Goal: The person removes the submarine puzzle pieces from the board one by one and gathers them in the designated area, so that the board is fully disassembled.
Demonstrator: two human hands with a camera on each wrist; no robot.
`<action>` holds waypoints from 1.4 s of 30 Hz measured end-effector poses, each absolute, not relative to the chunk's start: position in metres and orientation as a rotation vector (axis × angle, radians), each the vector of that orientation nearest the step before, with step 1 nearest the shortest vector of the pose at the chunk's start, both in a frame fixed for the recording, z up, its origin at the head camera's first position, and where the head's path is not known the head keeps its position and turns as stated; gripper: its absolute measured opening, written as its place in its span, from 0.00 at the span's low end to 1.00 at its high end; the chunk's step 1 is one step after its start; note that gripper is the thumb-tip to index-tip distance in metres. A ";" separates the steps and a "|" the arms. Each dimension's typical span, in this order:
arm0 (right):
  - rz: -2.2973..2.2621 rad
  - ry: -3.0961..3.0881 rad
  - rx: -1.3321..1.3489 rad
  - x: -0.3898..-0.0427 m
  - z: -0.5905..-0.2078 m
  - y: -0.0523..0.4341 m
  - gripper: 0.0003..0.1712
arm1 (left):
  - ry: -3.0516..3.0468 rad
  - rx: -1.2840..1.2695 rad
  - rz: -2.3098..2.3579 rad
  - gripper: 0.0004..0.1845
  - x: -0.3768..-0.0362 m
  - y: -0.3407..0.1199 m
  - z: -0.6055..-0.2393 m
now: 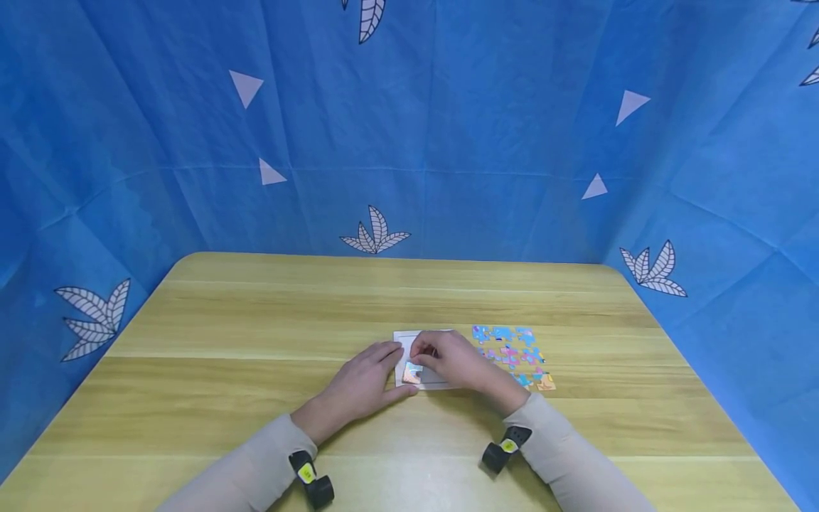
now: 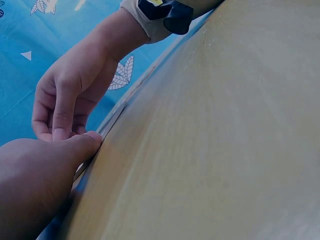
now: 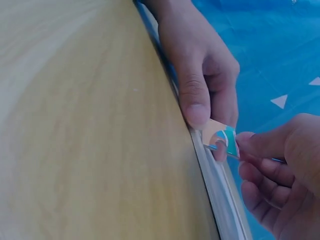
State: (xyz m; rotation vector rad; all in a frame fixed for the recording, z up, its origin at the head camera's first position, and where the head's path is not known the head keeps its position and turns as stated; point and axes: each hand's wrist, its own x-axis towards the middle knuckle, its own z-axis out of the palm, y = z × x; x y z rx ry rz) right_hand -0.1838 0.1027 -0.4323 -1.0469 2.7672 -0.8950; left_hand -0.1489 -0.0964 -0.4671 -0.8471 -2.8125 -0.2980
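Observation:
A shallow white puzzle tray lies flat in front of me. My left hand rests at its left side, fingers on the left edge and the straight thumb along the near edge. At the tray's near left corner is a jigsaw piece, orange, white and green in the right wrist view. My right hand reaches over the tray and pinches the far side of that piece between thumb and fingers. In the right wrist view the piece looks tilted beside the left thumb.
Several loose jigsaw pieces, mostly blue and pink, lie in rows on the table just right of the tray. An orange-yellow piece is at their near right corner. The wooden table meets a blue patterned curtain behind it.

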 end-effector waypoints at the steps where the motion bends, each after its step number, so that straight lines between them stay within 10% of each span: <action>1: -0.911 2.761 -1.040 -0.184 -0.431 0.103 0.02 | -2.814 -0.846 -0.296 0.43 -0.149 -0.096 -0.467; 42: -1.158 2.651 -0.754 -0.184 -0.425 0.197 0.03 | -2.798 -0.888 -0.252 0.43 -0.150 -0.096 -0.467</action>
